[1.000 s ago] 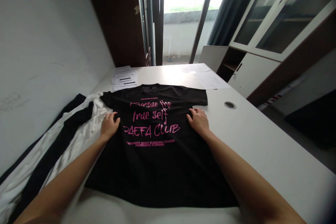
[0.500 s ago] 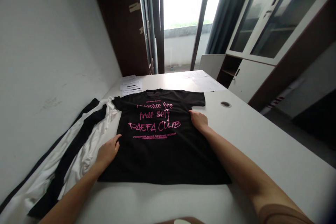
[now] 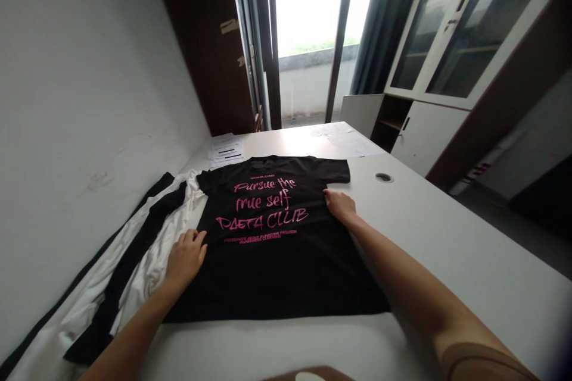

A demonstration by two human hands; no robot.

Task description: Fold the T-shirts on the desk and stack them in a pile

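A black T-shirt (image 3: 277,274) with pink lettering lies spread face up on the white table (image 3: 447,238), its collar at the far side and its hem towards me. My left hand (image 3: 186,255) rests at the shirt's left side edge, fingers curled down onto the fabric there. At the opposite side, just below the sleeve, my right hand (image 3: 340,205) pinches the shirt's edge between thumb and fingers.
White and black garments (image 3: 143,250) lie in a heap along the wall on the left. Papers (image 3: 226,150) sit at the far left, more sheets (image 3: 353,144) at the far right. A round cable hole (image 3: 384,177) is in the tabletop; cabinets (image 3: 431,134) stand beyond.
My left hand has shifted its fingers on the shirt's left edge, the knuckles now more raised. The shirt's left side has moved slightly; my right hand keeps its hold.
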